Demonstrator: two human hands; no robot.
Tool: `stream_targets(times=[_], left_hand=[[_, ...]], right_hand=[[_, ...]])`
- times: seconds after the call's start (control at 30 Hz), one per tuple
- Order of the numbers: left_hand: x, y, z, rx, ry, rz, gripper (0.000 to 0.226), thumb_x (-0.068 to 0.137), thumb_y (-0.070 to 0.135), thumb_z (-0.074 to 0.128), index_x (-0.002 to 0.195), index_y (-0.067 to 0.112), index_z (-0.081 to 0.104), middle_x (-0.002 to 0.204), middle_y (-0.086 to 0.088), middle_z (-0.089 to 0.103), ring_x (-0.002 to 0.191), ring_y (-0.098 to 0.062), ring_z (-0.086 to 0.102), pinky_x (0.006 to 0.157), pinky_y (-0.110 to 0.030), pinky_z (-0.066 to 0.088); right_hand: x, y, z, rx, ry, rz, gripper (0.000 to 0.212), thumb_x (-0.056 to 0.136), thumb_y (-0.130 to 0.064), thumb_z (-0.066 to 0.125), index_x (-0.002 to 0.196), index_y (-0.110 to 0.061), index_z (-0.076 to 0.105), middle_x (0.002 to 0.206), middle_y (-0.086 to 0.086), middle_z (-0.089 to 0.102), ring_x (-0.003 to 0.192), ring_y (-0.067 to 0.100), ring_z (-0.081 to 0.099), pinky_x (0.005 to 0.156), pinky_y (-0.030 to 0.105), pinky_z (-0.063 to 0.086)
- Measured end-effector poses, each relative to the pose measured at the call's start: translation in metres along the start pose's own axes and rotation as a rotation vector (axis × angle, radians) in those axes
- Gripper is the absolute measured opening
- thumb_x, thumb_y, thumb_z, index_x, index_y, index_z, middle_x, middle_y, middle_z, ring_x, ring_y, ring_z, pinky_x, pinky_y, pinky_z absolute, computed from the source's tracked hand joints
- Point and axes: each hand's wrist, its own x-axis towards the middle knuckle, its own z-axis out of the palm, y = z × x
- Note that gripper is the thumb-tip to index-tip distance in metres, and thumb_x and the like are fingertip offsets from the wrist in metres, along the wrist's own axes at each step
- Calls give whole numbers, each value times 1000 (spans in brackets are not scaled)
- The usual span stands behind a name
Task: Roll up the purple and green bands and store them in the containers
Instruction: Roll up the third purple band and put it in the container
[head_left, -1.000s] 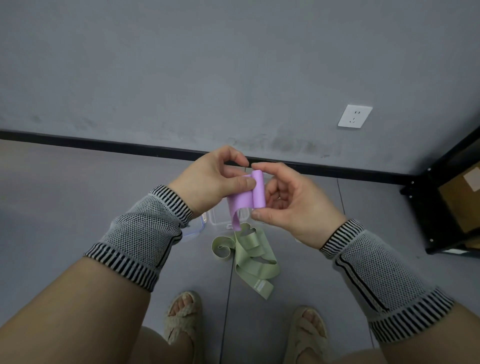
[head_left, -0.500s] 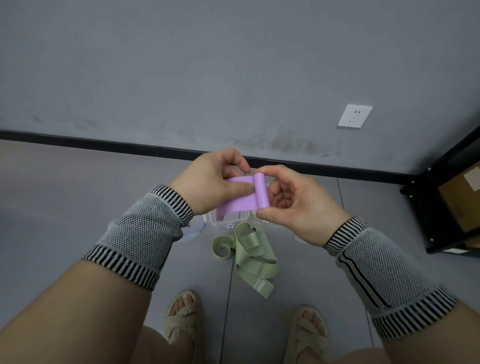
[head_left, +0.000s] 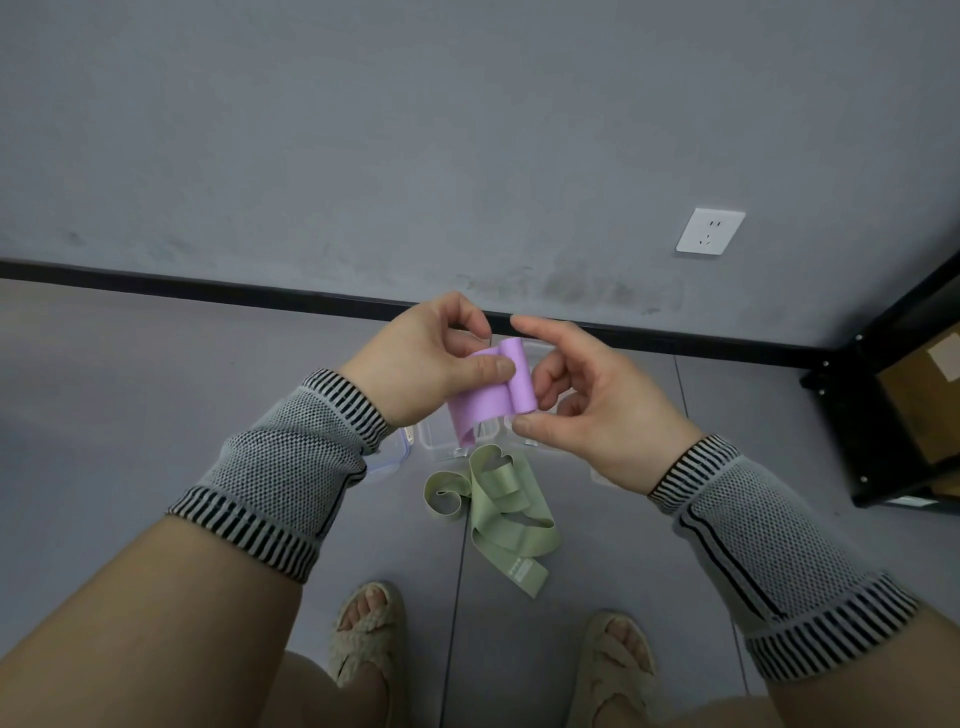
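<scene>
Thin purple stretchy rubber band (head_left: 491, 395), part-rolled, held mid-air btwn both hands. Rolled end sits at right hand (head_left: 587, 410) grip: thumb under, fingers curled behind, index lifted off. Left hand (head_left: 431, 364) grip pinches flat part, thumb on top. Loose tail hangs below. Looks light, floppy, prob. springy, so roll may unwind; pinch across roll's width. Below grips: pale green flat band (head_left: 501, 506) loose on floor, clear plastic containers (head_left: 441, 439) partly hidden.

Grey wall (head_left: 415, 130) over grey tiled floor (head_left: 104, 374).
White wall socket (head_left: 709, 231) right of centre; black shelf frame (head_left: 852, 415) holding cardboard box (head_left: 930, 395) at far right.
</scene>
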Motion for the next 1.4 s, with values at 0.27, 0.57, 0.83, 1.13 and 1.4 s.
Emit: stream_targets(times=[0.27,0.57,0.83,1.13,1.4], left_hand=[[-1,0,-1,-17,-80,-15,30,72,21,76,88,19,50,83,-11,72,66,-13,63,71,-32,50],[-1,4,0,79,96,25,20,73,22,79,73,16,60,64,0,63,47,-1,53,42,-13,39],[5,2,15,274,217,86,32,67,33,82,76,22,53,72,5,61,64,-8,55,62,-22,46],[4,3,9,108,172,-14,31,69,24,82,80,23,53,79,-2,62,62,-12,55,47,-16,43],[4,-3,0,-230,-33,-63,44,44,34,83,79,21,58,74,-11,65,63,-22,61,53,-25,49]], right_hand=[[-1,-5,2,93,-50,9,64,70,-1,80,118,-35,53,72,-6,58,69,10,56,70,27,51],[0,-5,-5,100,22,-2,59,68,7,78,106,-33,57,70,0,56,65,13,53,66,25,49],[2,-1,5,-268,131,-19,46,72,-11,74,108,-33,56,64,-8,53,58,4,51,65,26,50],[0,-7,7,-168,120,-40,60,70,-10,78,114,-43,51,69,-10,50,62,2,48,66,17,43],[-2,-12,2,117,26,2,59,67,1,81,109,-32,56,69,-4,61,65,10,56,68,28,51]])
